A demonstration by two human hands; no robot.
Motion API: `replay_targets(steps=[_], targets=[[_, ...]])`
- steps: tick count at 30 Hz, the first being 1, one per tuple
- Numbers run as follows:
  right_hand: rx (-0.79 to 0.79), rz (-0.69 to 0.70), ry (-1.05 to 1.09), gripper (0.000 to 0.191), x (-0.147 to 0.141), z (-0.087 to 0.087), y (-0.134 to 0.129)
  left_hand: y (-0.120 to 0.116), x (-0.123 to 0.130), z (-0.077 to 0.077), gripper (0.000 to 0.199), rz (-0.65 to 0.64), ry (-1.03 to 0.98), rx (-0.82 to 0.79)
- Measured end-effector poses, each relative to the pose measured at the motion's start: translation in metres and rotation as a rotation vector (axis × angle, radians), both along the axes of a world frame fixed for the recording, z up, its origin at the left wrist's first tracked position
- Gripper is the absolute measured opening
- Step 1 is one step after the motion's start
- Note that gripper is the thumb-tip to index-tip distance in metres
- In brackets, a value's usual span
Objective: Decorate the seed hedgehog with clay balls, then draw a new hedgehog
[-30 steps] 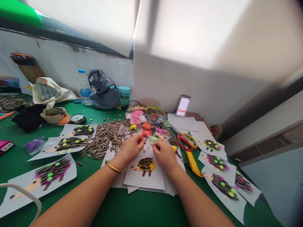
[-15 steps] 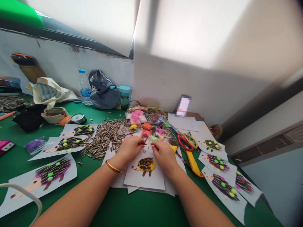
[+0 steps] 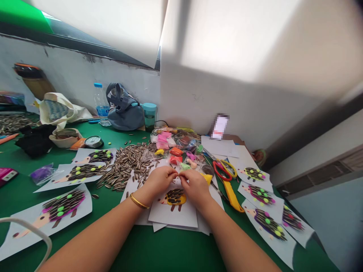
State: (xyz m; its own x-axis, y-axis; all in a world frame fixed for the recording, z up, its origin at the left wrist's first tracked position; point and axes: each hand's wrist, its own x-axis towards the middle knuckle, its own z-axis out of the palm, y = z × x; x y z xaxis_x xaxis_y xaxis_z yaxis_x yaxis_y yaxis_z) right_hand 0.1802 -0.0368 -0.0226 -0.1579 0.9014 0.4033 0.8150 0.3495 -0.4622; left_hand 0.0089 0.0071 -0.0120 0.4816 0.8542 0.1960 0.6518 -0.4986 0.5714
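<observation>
Hedgehog card (image 3: pixel 172 217) sits lower middle on a stack of paper, its yellow body part-covered in dark seeds, directly under our hands. Left to right: we have a hedgehog picture (image 3: pixel 64 206) at lower left, with another (image 3: pixel 85 172) above it. A heap of striped sunflower seeds (image 3: pixel 124 162) lies just beside our left hand (image 3: pixel 159 185), which has a gold bangle (image 3: pixel 138 201) on the wrist. Our right hand (image 3: pixel 195 187) meets the left above the card, fingertips (image 3: pixel 181 176) pinched closed; anything held between them is too small to tell. Bags of colored clay (image 3: pixel 172 142) lie upper middle. Further right are red scissors (image 3: pixel 219 170), a yellow utility knife (image 3: pixel 231 198) and more hedgehog pictures (image 3: pixel 268 224) at lower right.
</observation>
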Motion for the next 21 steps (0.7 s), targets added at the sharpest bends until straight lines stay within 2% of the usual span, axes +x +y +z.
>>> replay_targets(steps=[8, 17, 21], targets=[[-0.047, -0.033, 0.057, 0.017, 0.002, -0.004, 0.003, 0.004, 0.001, -0.009, 0.029, -0.022, -0.012, -0.012], [-0.113, -0.057, 0.039, 0.016, 0.0, -0.003, 0.003, -0.006, 0.005, 0.0, 0.023, 0.01, 0.055, 0.083], [-0.13, -0.056, 0.04, 0.02, -0.001, -0.002, 0.002, -0.005, 0.005, -0.003, 0.023, -0.027, 0.05, 0.088]])
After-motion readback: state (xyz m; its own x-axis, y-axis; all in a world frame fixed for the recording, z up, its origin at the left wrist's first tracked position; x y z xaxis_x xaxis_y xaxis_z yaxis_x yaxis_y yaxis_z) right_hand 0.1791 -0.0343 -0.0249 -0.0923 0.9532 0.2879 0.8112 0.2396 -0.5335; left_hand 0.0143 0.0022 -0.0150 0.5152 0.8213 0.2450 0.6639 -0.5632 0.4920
